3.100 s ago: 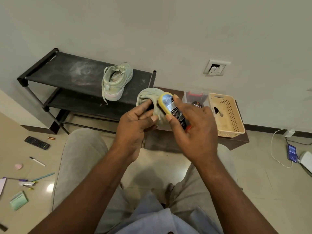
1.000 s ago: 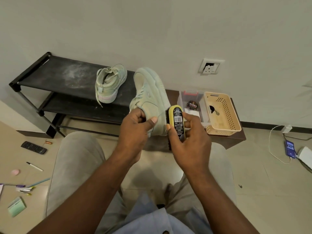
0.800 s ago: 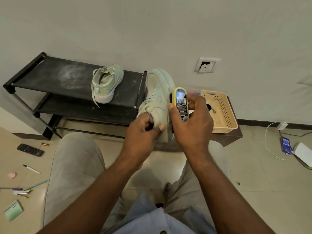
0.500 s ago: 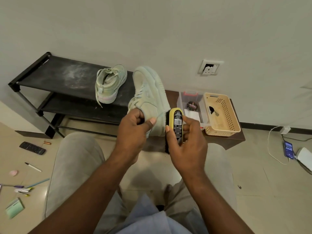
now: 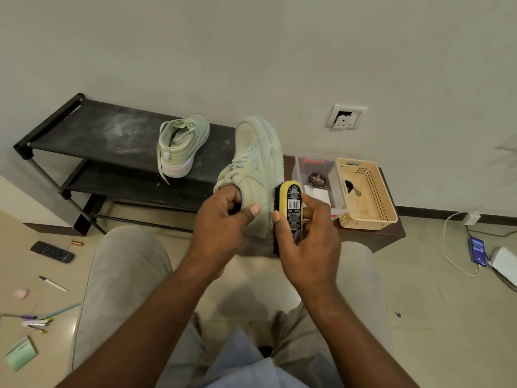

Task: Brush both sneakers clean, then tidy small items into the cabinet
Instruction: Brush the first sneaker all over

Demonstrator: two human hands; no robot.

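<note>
The left hand (image 5: 221,219) grips a pale green sneaker (image 5: 254,169) by its heel opening, toe pointing up. The right hand (image 5: 310,242) clasps a yellow-backed brush (image 5: 291,208), bristles against the sneaker's sole edge. The second sneaker (image 5: 181,144) sits on the black rack (image 5: 92,130).

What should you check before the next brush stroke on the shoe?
1. Left hand grips the held sneaker: ok.
2. Right hand holds the brush: ok.
3. Bristles face the sneaker's side: ok.
4. Held sneaker already clean: cannot tell.
5. Other sneaker sits steady on the shoe rack: ok.
6. Small items tidied: not ok, remote and marker lie on the floor.
</note>
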